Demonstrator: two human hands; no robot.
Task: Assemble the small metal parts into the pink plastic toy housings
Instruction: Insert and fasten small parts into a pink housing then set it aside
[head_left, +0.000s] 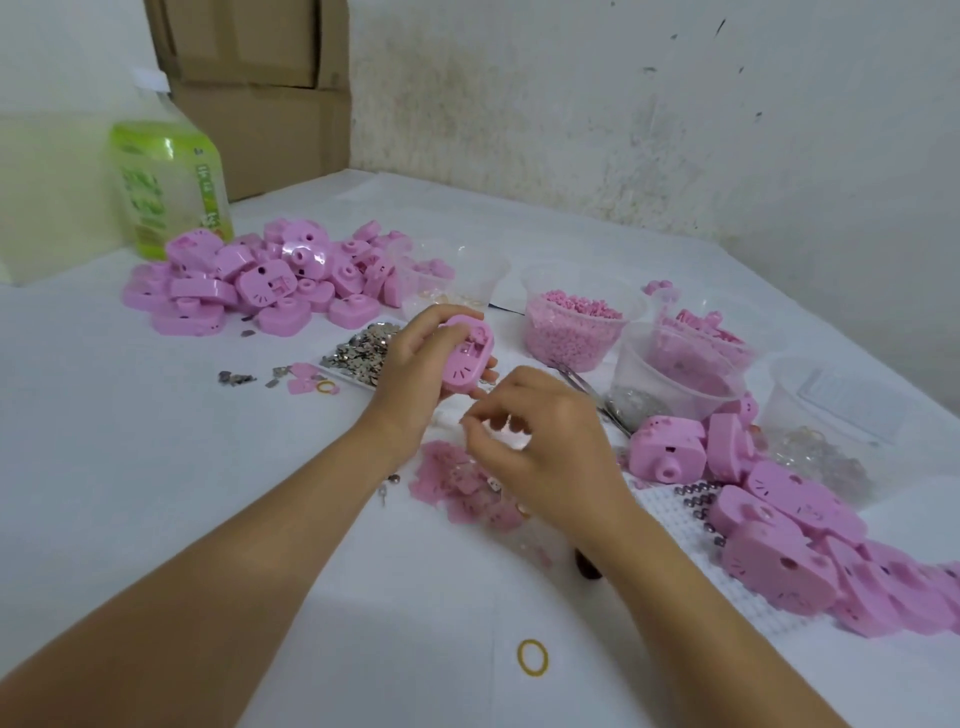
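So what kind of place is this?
Probably a small toy-assembly workshop: heaps of identical pink housings, a tray of tiny metal pieces, clear tubs of pink beads, and cardboard boxes stacked behind.

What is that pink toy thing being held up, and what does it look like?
It is a pink plastic housing, rounded like a cat's head, with whisker lines and a raised bow on its face. The left hand grips it by its edges, tilted, face toward the camera, above the white table. The right hand is close below it; whether they touch is unclear.
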